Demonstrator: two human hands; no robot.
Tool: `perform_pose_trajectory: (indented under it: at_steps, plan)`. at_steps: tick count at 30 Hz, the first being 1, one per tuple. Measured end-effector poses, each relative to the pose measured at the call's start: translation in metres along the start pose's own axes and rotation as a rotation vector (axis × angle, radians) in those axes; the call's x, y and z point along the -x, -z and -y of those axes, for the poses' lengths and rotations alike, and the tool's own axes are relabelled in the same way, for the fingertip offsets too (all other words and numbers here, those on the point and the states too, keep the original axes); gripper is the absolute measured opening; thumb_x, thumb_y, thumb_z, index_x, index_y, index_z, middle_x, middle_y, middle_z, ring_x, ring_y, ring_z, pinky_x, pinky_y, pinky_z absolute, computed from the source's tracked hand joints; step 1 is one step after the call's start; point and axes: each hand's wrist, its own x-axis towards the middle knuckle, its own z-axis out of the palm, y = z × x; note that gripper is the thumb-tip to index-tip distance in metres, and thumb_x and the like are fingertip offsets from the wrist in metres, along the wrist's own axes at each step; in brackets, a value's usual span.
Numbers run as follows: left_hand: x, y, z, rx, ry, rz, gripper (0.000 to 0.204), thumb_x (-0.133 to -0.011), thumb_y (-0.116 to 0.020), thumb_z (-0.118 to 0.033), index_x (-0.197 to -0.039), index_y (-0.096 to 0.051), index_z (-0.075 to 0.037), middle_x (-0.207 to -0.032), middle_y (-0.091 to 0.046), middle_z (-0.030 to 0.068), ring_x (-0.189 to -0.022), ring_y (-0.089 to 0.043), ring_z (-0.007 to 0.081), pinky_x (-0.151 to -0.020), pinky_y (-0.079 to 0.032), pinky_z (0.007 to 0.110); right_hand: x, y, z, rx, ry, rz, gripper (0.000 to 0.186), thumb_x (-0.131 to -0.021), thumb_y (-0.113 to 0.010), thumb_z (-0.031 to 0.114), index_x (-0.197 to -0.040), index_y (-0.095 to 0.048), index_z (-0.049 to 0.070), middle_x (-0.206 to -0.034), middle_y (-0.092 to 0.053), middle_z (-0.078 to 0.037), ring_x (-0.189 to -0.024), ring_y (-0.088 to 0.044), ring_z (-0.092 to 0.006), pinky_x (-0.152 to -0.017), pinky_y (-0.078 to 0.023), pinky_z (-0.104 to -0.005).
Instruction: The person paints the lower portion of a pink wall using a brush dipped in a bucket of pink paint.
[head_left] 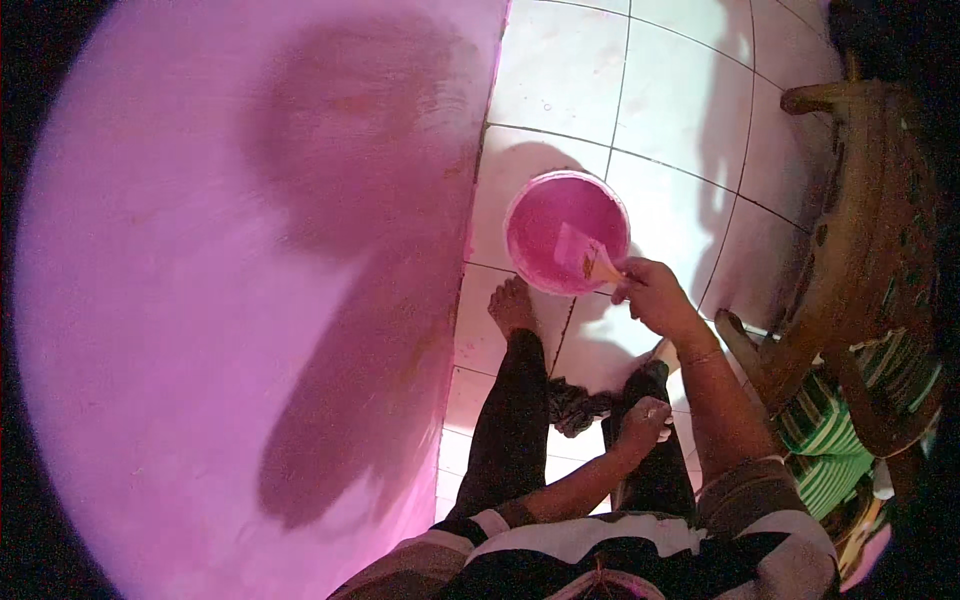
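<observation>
My right hand (655,295) is wrapped round the handle of a wide paintbrush (582,254). The brush head is coated pink and tilts over the opening of a round bucket (512,225). Pink paint (560,208) fills the inside of this bucket, and its rim is smeared with it. My left hand (648,425) is closed in a loose fist above my right leg, with pale smudges on the fingers and nothing visible in it. The bucket stands on the tiled floor just ahead of my bare left foot (513,305).
A pink wall (180,330) fills the left side, with my shadow on it. White floor tiles (560,70) run along its base. At right stands a carved wooden chair (850,220), near a green striped cloth (835,440). Dark crumpled cloth (575,405) lies between my legs.
</observation>
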Motion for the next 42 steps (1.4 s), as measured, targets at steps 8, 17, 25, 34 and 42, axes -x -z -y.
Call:
perform_pose_trajectory:
  at_steps: [8,17,25,34,42]
  plan:
    - [0.006,-0.003,-0.012,-0.106,0.027,-0.050,0.019,-0.089,-0.056,-0.020,-0.092,-0.051,-0.002,-0.075,-0.056,0.0051,-0.058,-0.050,0.0104,-0.050,-0.043,0.026,0.000,0.002,-0.064,-0.505,-0.281,0.095,0.020,-0.083,-0.055,0.014,-0.095,-0.066,0.002,-0.069,-0.063,-0.005,-0.056,-0.053,-0.0109,-0.051,-0.044,-0.0260]
    - [0.014,-0.017,-0.021,-0.269,-0.007,-0.162,0.024,-0.087,-0.056,-0.026,-0.091,-0.055,-0.002,-0.078,-0.059,0.0073,-0.062,-0.057,0.0149,-0.054,-0.049,0.029,-0.012,-0.003,-0.061,-0.326,-0.064,0.008,0.020,-0.084,-0.061,0.014,-0.097,-0.065,-0.001,-0.065,-0.056,0.000,-0.057,-0.048,-0.0074,-0.051,-0.038,-0.0222]
    - [0.003,-0.007,-0.010,-0.174,0.030,-0.127,0.022,-0.087,-0.056,-0.023,-0.091,-0.054,-0.002,-0.081,-0.060,0.0084,-0.068,-0.058,0.0151,-0.057,-0.050,0.030,-0.036,0.039,0.004,-0.618,0.041,0.043,0.017,-0.082,-0.063,0.007,-0.098,-0.068,0.002,-0.065,-0.058,0.001,-0.053,-0.046,-0.0052,-0.047,-0.036,-0.0200]
    - [0.023,-0.047,-0.060,-0.553,-0.106,-0.269,0.018,-0.090,-0.053,-0.022,-0.093,-0.052,-0.004,-0.076,-0.054,0.0061,-0.062,-0.052,0.0144,-0.052,-0.045,0.029,-0.130,0.018,0.115,0.236,0.268,-0.477,0.020,-0.083,-0.056,0.018,-0.090,-0.067,0.003,-0.078,-0.064,-0.019,-0.072,-0.065,-0.0281,-0.069,-0.050,-0.0420]
    - [-0.029,0.009,0.010,-1.386,-0.818,-0.213,0.017,-0.088,-0.053,-0.019,-0.093,-0.051,-0.003,-0.075,-0.054,0.0059,-0.059,-0.052,0.0134,-0.050,-0.044,0.029,-0.047,0.057,0.212,0.185,0.438,-0.296,0.018,-0.080,-0.053,0.018,-0.084,-0.065,0.004,-0.076,-0.063,-0.016,-0.074,-0.064,-0.0330,-0.069,-0.050,-0.0436]
